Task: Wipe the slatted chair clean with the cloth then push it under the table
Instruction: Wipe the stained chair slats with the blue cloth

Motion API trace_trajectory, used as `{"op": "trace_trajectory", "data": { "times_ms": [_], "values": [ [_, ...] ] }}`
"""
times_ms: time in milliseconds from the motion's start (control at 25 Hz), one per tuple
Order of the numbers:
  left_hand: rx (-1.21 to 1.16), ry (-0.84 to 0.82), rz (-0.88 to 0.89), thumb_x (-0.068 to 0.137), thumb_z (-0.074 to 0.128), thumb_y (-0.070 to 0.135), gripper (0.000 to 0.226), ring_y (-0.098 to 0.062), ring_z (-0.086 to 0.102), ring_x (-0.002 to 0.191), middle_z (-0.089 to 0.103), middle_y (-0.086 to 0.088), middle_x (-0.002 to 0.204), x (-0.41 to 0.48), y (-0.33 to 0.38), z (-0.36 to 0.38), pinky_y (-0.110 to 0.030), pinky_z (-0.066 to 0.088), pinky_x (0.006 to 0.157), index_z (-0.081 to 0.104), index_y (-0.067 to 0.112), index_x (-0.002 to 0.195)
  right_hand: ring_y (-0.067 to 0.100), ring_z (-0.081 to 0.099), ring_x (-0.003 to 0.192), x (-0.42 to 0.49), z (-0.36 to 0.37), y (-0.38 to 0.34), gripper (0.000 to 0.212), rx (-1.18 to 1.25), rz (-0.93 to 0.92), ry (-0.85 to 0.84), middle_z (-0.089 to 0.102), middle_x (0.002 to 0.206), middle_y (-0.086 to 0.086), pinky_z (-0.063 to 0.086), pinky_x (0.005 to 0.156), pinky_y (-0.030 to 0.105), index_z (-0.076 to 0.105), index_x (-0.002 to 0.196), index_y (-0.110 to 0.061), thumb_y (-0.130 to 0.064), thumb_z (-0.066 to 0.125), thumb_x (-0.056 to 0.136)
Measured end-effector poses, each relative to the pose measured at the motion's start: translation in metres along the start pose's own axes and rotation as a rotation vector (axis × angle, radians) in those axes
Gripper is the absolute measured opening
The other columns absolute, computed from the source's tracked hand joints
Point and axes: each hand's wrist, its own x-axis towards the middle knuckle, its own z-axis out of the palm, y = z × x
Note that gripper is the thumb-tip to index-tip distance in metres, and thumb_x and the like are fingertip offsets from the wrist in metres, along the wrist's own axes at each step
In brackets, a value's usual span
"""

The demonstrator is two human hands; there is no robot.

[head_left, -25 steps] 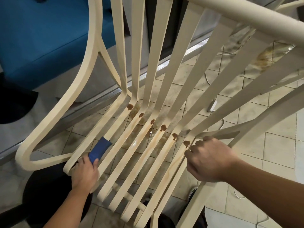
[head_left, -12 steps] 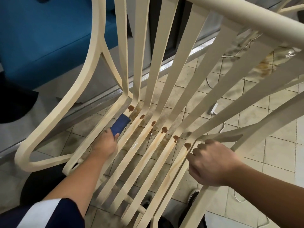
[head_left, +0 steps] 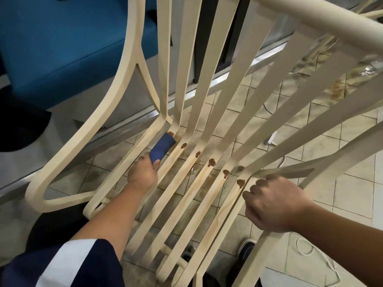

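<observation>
The cream slatted chair (head_left: 209, 83) fills the view, seen from above its seat. Brown blobs (head_left: 211, 161) sit where the seat slats bend up into the back, with rusty streaks running down the slats. My left hand (head_left: 142, 172) holds a folded blue cloth (head_left: 162, 148) pressed on the left seat slat, its tip reaching the leftmost brown blob. My right hand (head_left: 273, 204) grips the right edge of the seat where the armrest joins.
A blue upholstered seat (head_left: 62, 42) stands at the upper left behind a metal floor rail (head_left: 132, 121). The tiled floor (head_left: 352, 199) under the chair is stained brown, with white cables (head_left: 310, 251) on the right. Dark shoes (head_left: 246, 247) show below the seat.
My left hand has slid the cloth up the left seat slat from near the front edge to the bend by the backrest. My right hand has kept its grip.
</observation>
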Motion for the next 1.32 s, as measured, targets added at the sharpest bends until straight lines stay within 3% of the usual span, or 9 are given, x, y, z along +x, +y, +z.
{"op": "trace_trajectory", "data": {
  "times_ms": [160,520,800,960,1320],
  "values": [
    [-0.055,0.063,0.004,0.105,0.046,0.039,0.035,-0.027,0.059,0.088,0.059,-0.008,0.103,-0.043,-0.040,0.004,-0.041,0.048,0.073,0.048,0.012,0.127,0.029,0.044,0.039,0.001,-0.003,-0.001,0.031,-0.009,-0.005,0.028,0.043,0.049,0.004,0.046,0.044,0.036,0.041,0.055,-0.018,-0.030,0.045,0.082],
    [-0.037,0.083,-0.126,0.100,0.056,0.037,0.044,-0.023,0.063,0.098,0.063,-0.006,0.111,-0.131,-0.130,0.019,-0.041,0.056,0.082,0.048,0.012,0.135,0.029,0.047,0.040,0.001,-0.001,-0.001,0.033,-0.021,-0.009,0.068,0.044,0.051,0.004,0.048,0.045,0.036,0.048,0.054,-0.015,-0.030,0.045,0.083],
    [0.030,0.035,-0.120,0.102,0.056,0.034,0.029,-0.019,0.060,0.083,0.060,-0.002,0.098,-0.119,-0.118,0.009,-0.037,0.051,0.074,0.050,0.013,0.122,0.029,0.046,0.039,0.001,0.001,0.000,0.032,-0.021,-0.018,0.050,0.044,0.049,0.005,0.047,0.044,0.036,0.045,0.054,-0.015,-0.031,0.046,0.082],
    [0.046,-0.008,-0.124,0.104,0.052,0.033,0.025,-0.019,0.058,0.083,0.058,-0.003,0.098,-0.100,-0.101,0.005,-0.034,0.044,0.070,0.046,0.014,0.118,0.028,0.044,0.039,-0.001,0.003,0.000,0.030,0.011,-0.031,0.059,0.042,0.048,0.004,0.047,0.043,0.036,0.032,0.061,-0.019,-0.032,0.044,0.085],
    [0.064,-0.012,-0.066,0.105,0.050,0.035,0.036,-0.026,0.061,0.089,0.060,-0.011,0.104,-0.032,-0.026,0.002,-0.040,0.050,0.075,0.042,0.010,0.130,0.029,0.043,0.042,-0.001,0.002,0.000,0.030,0.006,-0.022,0.022,0.043,0.047,0.004,0.048,0.043,0.037,0.030,0.061,-0.019,-0.032,0.050,0.080]
  ]
}}
